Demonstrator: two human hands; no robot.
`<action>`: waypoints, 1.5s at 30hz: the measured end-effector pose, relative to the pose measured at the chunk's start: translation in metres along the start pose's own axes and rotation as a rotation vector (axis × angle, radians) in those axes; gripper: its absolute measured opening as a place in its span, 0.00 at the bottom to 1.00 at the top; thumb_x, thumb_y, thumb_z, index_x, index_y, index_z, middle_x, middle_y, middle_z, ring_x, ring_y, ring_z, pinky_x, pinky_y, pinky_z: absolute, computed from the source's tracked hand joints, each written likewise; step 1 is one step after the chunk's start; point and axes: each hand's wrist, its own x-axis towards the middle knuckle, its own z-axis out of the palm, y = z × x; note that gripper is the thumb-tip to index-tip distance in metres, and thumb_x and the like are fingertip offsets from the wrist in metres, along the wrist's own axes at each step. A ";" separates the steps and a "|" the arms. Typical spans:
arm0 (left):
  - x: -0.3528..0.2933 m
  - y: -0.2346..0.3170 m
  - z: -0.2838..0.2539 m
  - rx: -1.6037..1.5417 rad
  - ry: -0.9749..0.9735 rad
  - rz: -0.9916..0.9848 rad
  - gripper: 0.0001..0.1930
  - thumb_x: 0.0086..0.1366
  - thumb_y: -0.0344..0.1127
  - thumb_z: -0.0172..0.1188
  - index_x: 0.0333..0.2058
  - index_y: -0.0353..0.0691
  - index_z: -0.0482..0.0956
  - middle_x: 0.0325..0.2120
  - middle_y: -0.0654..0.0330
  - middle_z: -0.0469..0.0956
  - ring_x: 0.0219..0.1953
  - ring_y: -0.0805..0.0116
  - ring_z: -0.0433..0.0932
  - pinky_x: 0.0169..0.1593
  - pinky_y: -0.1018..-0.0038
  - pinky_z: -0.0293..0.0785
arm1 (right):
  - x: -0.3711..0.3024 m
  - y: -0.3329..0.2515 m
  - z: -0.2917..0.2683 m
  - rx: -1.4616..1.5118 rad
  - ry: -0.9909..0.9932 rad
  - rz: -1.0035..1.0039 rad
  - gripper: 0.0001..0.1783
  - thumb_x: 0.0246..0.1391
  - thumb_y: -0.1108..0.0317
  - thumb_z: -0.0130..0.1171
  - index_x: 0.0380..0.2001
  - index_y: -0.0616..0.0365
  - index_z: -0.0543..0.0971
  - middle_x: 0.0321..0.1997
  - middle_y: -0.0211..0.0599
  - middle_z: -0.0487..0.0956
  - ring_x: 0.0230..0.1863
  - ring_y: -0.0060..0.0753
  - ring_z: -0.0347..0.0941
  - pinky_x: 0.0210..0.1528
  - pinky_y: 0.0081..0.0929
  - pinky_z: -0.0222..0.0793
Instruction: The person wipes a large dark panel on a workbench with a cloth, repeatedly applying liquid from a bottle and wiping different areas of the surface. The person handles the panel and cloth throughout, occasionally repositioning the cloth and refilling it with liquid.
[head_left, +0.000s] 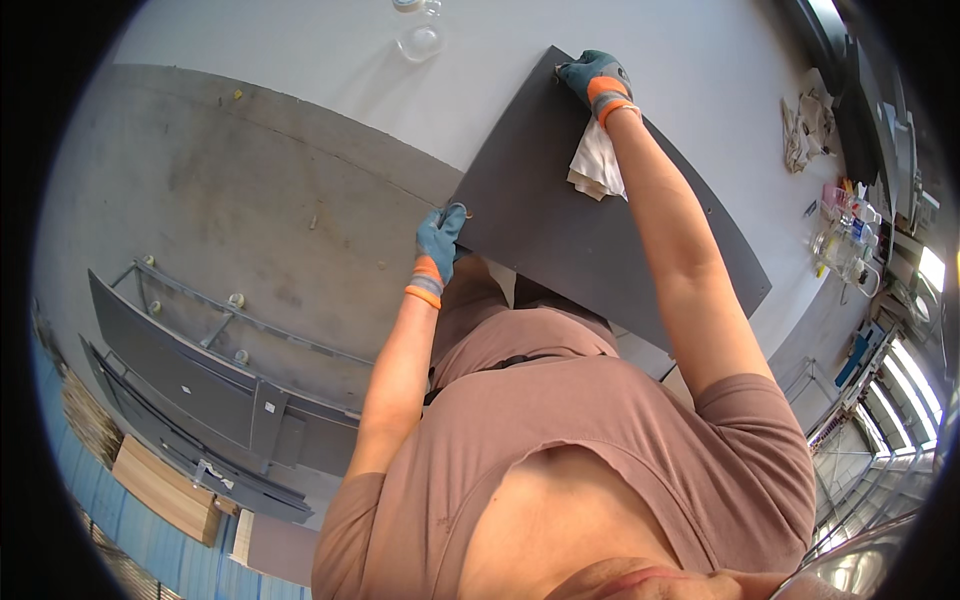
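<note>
A large dark grey flat panel (540,190) lies at a slant in front of me, partly over the white tabletop (490,60) and partly over its near edge. My left hand (440,238), in a blue-grey glove with an orange cuff, is closed on the panel's left corner. At the far corner, my right hand (597,78), gloved alike, is closed round the edge. Beneath my right forearm a folded white cloth (596,165) rests on the panel, partly hidden by the arm.
A clear jar (420,38) stands on the far side of the table. Crumpled rags (805,130) and several bottles (850,235) are at the right. On the left, over the concrete floor (250,170), a wheeled rack (220,315) stands near more dark panels (180,375).
</note>
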 end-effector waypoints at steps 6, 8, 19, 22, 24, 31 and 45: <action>0.018 -0.027 -0.013 0.021 -0.013 0.101 0.17 0.72 0.48 0.67 0.46 0.40 0.81 0.41 0.62 0.82 0.42 0.68 0.83 0.46 0.62 0.88 | -0.003 -0.006 0.004 0.050 0.015 0.048 0.27 0.51 0.48 0.69 0.50 0.52 0.87 0.55 0.43 0.86 0.57 0.51 0.82 0.60 0.45 0.76; 0.020 -0.029 -0.013 0.028 -0.007 0.101 0.16 0.72 0.48 0.67 0.46 0.41 0.81 0.41 0.62 0.82 0.41 0.68 0.83 0.45 0.61 0.88 | -0.002 -0.005 0.007 0.047 0.042 0.044 0.26 0.51 0.48 0.68 0.49 0.52 0.87 0.53 0.42 0.87 0.56 0.51 0.82 0.59 0.45 0.76; 0.015 -0.019 -0.009 -0.010 0.009 0.079 0.15 0.71 0.45 0.68 0.45 0.39 0.84 0.41 0.67 0.83 0.43 0.75 0.77 0.49 0.73 0.76 | 0.004 0.005 0.006 0.002 0.116 -0.083 0.23 0.49 0.47 0.71 0.40 0.53 0.89 0.43 0.43 0.89 0.46 0.47 0.84 0.52 0.40 0.77; 0.019 -0.024 -0.013 0.054 0.007 0.118 0.16 0.71 0.47 0.68 0.46 0.41 0.81 0.41 0.64 0.81 0.41 0.69 0.81 0.44 0.64 0.86 | 0.004 -0.005 0.007 -0.005 0.121 -0.019 0.24 0.49 0.47 0.72 0.40 0.54 0.89 0.44 0.44 0.89 0.47 0.46 0.84 0.52 0.40 0.77; 0.019 -0.025 -0.012 0.058 0.000 0.143 0.16 0.71 0.47 0.68 0.46 0.41 0.81 0.41 0.64 0.81 0.41 0.69 0.81 0.44 0.63 0.86 | 0.004 -0.006 0.008 0.037 0.121 0.007 0.24 0.48 0.47 0.73 0.40 0.55 0.88 0.44 0.44 0.88 0.47 0.46 0.84 0.52 0.39 0.77; 0.011 -0.017 -0.008 -0.047 -0.013 0.078 0.16 0.72 0.46 0.68 0.45 0.36 0.85 0.40 0.66 0.85 0.43 0.76 0.77 0.52 0.76 0.74 | 0.009 0.001 0.004 -0.002 0.073 -0.073 0.23 0.48 0.48 0.74 0.38 0.56 0.88 0.39 0.39 0.88 0.42 0.43 0.83 0.49 0.39 0.76; 0.013 -0.017 -0.008 0.077 -0.003 0.100 0.16 0.71 0.49 0.67 0.45 0.43 0.83 0.42 0.65 0.81 0.42 0.71 0.80 0.46 0.65 0.84 | 0.000 0.003 0.004 0.018 0.132 -0.118 0.23 0.52 0.48 0.73 0.41 0.56 0.88 0.38 0.35 0.88 0.42 0.35 0.82 0.48 0.35 0.76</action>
